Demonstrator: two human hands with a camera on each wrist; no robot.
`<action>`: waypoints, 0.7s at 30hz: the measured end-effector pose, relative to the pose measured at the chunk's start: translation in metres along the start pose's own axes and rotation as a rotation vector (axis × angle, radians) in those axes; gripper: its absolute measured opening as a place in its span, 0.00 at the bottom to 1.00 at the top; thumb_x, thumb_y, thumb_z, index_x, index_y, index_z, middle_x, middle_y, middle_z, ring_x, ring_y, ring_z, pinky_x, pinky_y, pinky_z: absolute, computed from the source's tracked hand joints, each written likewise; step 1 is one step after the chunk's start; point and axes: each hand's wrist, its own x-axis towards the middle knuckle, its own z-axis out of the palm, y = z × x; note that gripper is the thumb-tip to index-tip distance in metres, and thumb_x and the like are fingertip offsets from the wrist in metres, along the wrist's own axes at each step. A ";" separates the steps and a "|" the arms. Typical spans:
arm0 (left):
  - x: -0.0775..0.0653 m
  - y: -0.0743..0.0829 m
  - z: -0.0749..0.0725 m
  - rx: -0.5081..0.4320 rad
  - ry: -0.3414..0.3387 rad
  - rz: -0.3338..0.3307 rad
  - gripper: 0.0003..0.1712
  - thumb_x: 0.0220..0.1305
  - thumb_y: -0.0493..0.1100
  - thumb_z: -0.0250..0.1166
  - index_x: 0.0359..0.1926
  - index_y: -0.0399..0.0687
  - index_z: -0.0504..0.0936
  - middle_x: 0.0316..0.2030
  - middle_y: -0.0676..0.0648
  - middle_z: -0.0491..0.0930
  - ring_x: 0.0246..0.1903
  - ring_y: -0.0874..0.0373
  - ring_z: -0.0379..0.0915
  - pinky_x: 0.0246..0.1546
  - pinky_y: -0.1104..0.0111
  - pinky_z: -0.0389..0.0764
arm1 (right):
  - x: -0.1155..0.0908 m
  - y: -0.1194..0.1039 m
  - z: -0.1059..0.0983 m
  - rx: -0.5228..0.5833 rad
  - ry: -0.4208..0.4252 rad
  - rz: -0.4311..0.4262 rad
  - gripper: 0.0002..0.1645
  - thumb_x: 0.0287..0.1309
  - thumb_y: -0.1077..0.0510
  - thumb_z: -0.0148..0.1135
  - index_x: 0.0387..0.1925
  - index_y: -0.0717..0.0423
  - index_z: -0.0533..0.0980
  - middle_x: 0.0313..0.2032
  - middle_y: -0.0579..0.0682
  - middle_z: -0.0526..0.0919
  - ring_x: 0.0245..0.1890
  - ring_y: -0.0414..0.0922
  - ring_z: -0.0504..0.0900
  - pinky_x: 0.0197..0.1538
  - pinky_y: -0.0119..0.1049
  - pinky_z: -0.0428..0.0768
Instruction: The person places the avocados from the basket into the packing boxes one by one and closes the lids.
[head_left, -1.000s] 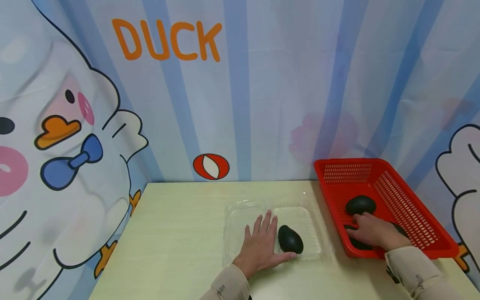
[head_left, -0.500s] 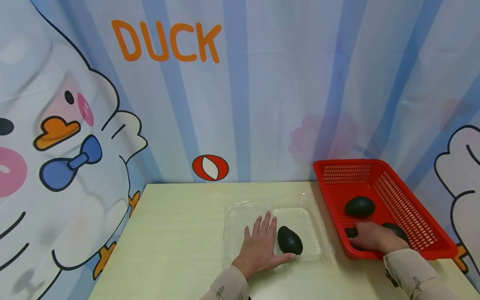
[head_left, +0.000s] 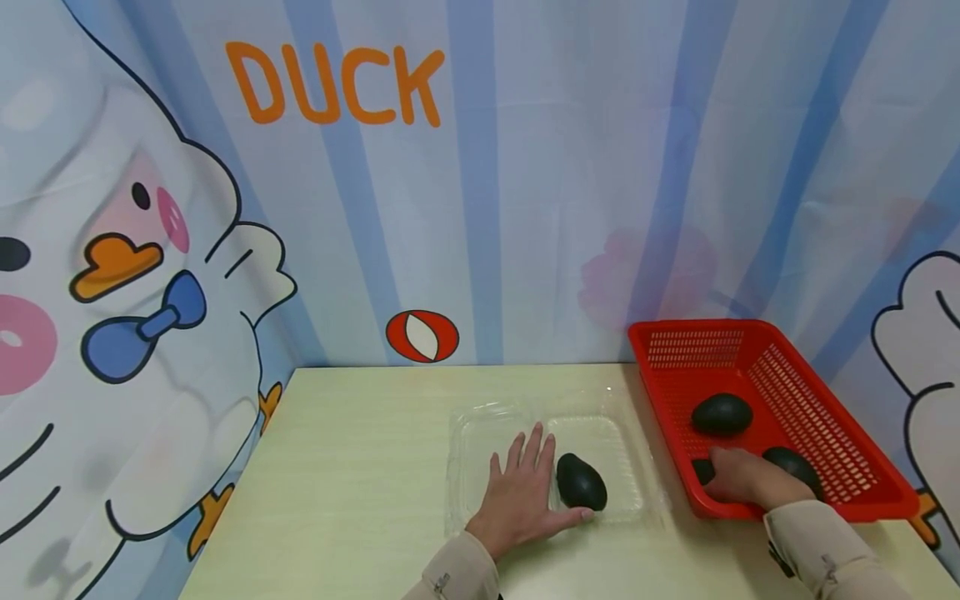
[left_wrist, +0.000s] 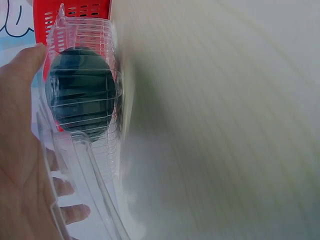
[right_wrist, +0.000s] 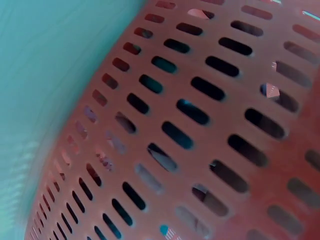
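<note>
My left hand (head_left: 515,493) lies with straight fingers spread over the left part of a clear plastic clamshell box (head_left: 626,442). Its thumb is beside a dark avocado (head_left: 582,482) in the right part of that box; the left wrist view shows this avocado (left_wrist: 80,92) through the ribbed clear wall. Inside the red basket (head_left: 693,346), my right hand (head_left: 753,477) grips another avocado (head_left: 702,471), mostly covered by the fingers. Two more avocados are in the basket: one behind the hand (head_left: 722,414), one to its right (head_left: 795,468).
The pale wooden table (head_left: 360,467) extends left of the box. A striped duck-print curtain (head_left: 525,183) hangs along the back edge. In the right wrist view the slotted basket wall (right_wrist: 165,110) fills most of the picture.
My right hand has moved down and slightly left over the front avocado, its fingers now around it. The avocado to its right shows more. The left hand has stayed put.
</note>
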 end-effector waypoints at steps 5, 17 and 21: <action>-0.001 0.000 -0.001 -0.008 -0.011 -0.005 0.67 0.53 0.89 0.45 0.81 0.50 0.52 0.81 0.45 0.45 0.77 0.43 0.50 0.65 0.34 0.63 | 0.000 0.001 0.001 0.017 -0.020 -0.003 0.27 0.62 0.55 0.62 0.55 0.72 0.71 0.41 0.58 0.80 0.37 0.52 0.75 0.43 0.50 0.72; -0.002 0.000 -0.002 -0.003 -0.022 -0.012 0.67 0.53 0.89 0.45 0.81 0.50 0.51 0.81 0.46 0.44 0.77 0.43 0.49 0.65 0.34 0.62 | 0.000 0.004 0.002 0.012 -0.043 0.002 0.20 0.65 0.56 0.58 0.51 0.67 0.72 0.35 0.53 0.77 0.32 0.50 0.72 0.38 0.48 0.68; -0.002 0.001 -0.001 -0.006 -0.026 -0.013 0.67 0.53 0.89 0.45 0.81 0.50 0.51 0.81 0.46 0.44 0.77 0.43 0.49 0.65 0.34 0.62 | 0.000 0.004 0.004 0.005 -0.027 0.006 0.19 0.65 0.55 0.58 0.50 0.66 0.72 0.33 0.52 0.77 0.30 0.50 0.72 0.36 0.47 0.68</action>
